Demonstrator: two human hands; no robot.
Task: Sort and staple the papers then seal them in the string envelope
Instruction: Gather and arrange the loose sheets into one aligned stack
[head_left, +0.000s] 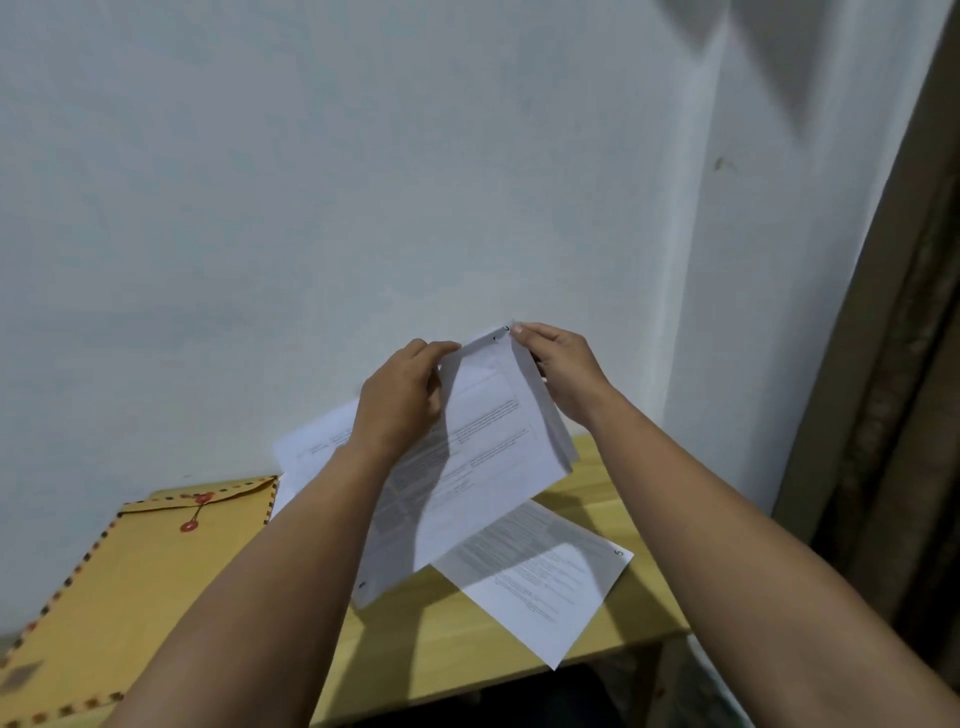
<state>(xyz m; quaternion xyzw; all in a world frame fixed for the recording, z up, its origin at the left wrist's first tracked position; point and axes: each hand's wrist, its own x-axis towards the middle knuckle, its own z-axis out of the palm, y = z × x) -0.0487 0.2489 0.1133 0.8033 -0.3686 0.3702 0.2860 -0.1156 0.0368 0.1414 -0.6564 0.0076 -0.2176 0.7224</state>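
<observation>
Plain white wall (363, 182) behind a small wooden table (597, 499). Left hand (400, 400) and right hand (561, 369) are both pinching the held papers (467, 467) at 12 o'clock. Loose sheet (540, 587) lying at 5, string envelope (130, 561) at 8. I'd be squaring the corners before stapling, going by the page numbers.

"5" on table sheet (540, 577) corner
</observation>
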